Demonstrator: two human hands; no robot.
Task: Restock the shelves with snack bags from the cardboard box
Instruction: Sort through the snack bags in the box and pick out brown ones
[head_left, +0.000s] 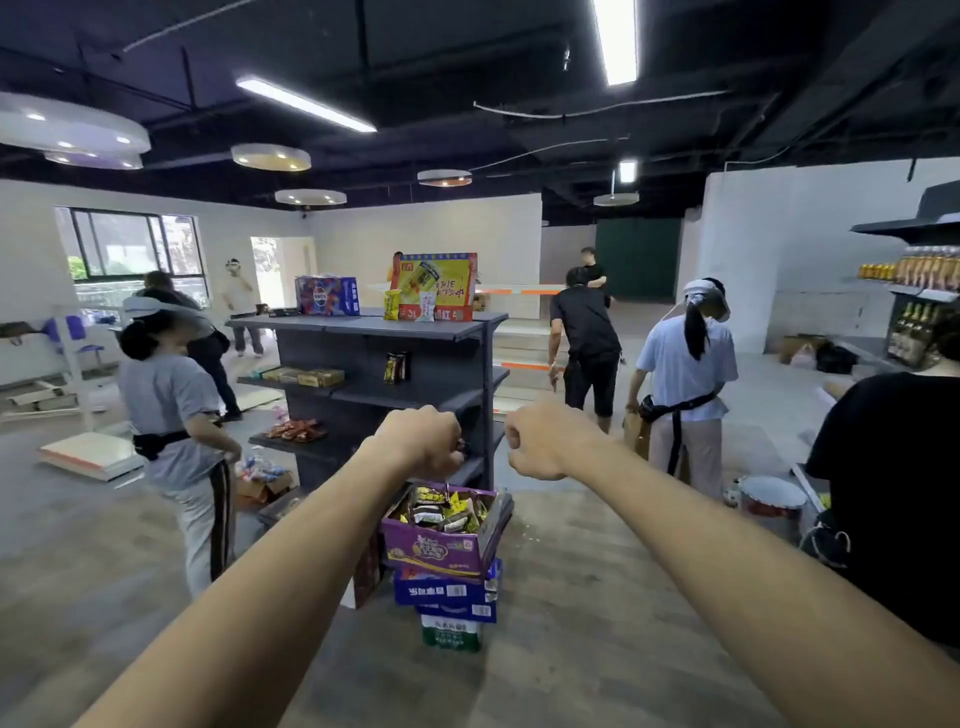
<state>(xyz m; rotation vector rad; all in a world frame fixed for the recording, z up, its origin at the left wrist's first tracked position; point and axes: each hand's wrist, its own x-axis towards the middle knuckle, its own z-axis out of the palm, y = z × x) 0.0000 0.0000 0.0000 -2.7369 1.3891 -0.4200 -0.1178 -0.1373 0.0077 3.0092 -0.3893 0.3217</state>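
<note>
Both palms turned away and hidden. Left hand (421, 441) held out in front of the shelves (363, 327), fingers curled under, a dark red scrap at the fingertips too small to name; cannot tell whether anything is held. Right hand (540, 441) just to its right and apart from it, fingers curled in with the thumb against them, nothing showing in the grip. Printed labels on every box, blurred and partly upside down, none readable. Purple box (441, 551) near the foot of the shelves, below the hands, open at the top and packed with yellow and black snack bags (441, 512). Stacked on a blue box (447, 590), with a green and white pack (451, 631) at the bottom of the pile. On the dark grey shelves: a dark bag (397, 366) upright on the second level, red packs (296, 430) lower left, a yellow and red carton (434, 283) on top. Lower left end of the shelves partly hidden behind a person in a grey shirt (166, 400).
</note>
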